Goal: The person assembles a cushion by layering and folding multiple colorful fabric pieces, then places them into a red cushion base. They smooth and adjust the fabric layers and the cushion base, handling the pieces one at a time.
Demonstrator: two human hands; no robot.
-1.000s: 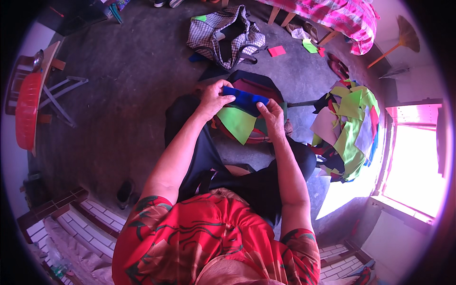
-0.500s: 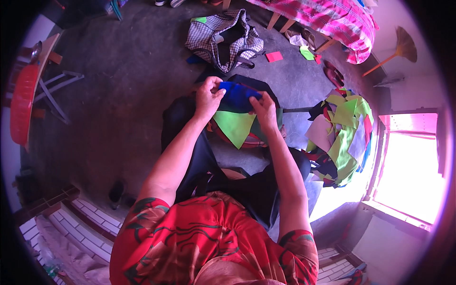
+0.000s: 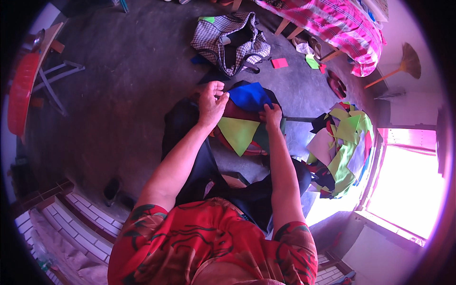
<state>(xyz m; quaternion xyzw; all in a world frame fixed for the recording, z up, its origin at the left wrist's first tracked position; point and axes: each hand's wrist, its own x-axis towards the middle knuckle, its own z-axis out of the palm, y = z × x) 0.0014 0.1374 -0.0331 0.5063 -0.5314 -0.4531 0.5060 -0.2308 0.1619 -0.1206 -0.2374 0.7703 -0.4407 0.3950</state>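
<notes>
Person seated on the concrete floor (image 3: 118,95), working over the lap. Left hand (image 3: 211,102) closed, fingers pinching the left corner of a blue cloth piece (image 3: 249,96). Right hand (image 3: 270,115) closed too, gripping the same blue piece at its lower right edge. Blue piece sits on top of a small stack: a dark red piece (image 3: 240,114) under it, then a lime green triangle (image 3: 237,134) hanging point-down toward the knees, with a striped piece (image 3: 247,149) at the bottom edge of the stack.

Around:
- Checked bag (image 3: 232,40) open on the floor just beyond the hands, a green scrap at its far left corner.
- Heap of cut cloth (image 3: 339,147), mostly green, grey and dark, on the floor to the person's right, near the bright doorway (image 3: 408,190).
- Loose pink scrap (image 3: 279,62) and green scrap (image 3: 311,61) on the floor between the bag and a bed with a pink checked cover (image 3: 332,21).
- Broom (image 3: 401,64) against the far right wall.
- Red chair (image 3: 21,90) at the left edge.

Nothing between the hands and the stack; both forearms clear.
</notes>
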